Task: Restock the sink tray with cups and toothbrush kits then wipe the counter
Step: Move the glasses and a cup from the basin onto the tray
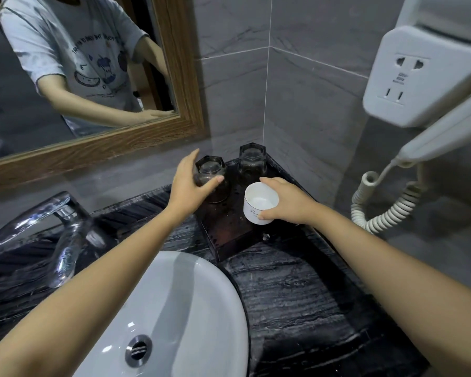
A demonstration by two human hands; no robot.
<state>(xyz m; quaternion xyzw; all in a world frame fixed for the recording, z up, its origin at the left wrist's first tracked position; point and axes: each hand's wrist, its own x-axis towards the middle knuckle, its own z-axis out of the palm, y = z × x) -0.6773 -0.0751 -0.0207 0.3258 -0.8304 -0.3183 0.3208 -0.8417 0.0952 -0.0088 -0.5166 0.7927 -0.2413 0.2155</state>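
Head view: we see a black veined stone surface (297,289) in a corner of grey wall tiles, with a dark tray (229,235) set into that corner. Our left hand (191,183) curls round a glass (212,176) on the tray; a second glass (252,160) stands near the wall. Our right hand (286,202) grips a white cup (260,204) over the tray. A white basin (180,308) and chrome tap (52,221) lie to the left, under a wood-framed mirror (93,77); a hairdryer (433,77) hangs on the right wall.

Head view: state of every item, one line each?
Near glass: on tray, gripped by left hand.
Far glass: on tray, untouched.
White cup: upright, empty, held by right hand.
Tray: speckled with droplets.
Tap: no water running.
Hair dryer: hung on wall holder.
Socket: nothing plugged in.
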